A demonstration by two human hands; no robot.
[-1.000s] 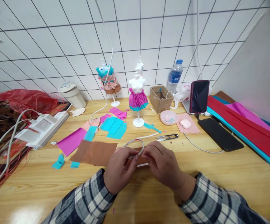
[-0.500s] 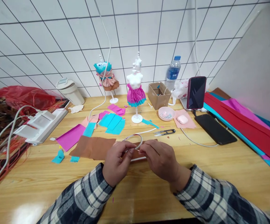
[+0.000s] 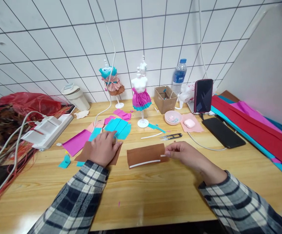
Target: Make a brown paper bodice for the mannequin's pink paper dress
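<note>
My left hand [image 3: 104,149] rests over a brown paper sheet [image 3: 82,152] on the left, thumb and fingers round a thin ring-shaped roll of tape [image 3: 116,139], mostly hidden under the palm. A second brown paper piece [image 3: 146,154] lies between the hands, with a white tape strip [image 3: 144,163] along its near edge. At that piece's right end, my right hand [image 3: 187,156] pinches a short white strip [image 3: 162,156] that lies across the paper's corner. Just behind are thread snips [image 3: 171,136] and a loose white strip [image 3: 152,135].
Behind stand a mannequin in a pink skirt [image 3: 141,99], a ruffled mannequin [image 3: 113,83], a cardboard box [image 3: 165,100], a bead bowl [image 3: 172,118] and a bottle [image 3: 180,76]. Blue paper squares [image 3: 121,128] and a power strip [image 3: 48,133] lie left; phones [image 3: 224,132] and coloured sheets [image 3: 253,130] right.
My hands were together holding the tape roll; they have parted. The left has carried the roll left onto the brown sheet, the right has moved right with a short strip.
</note>
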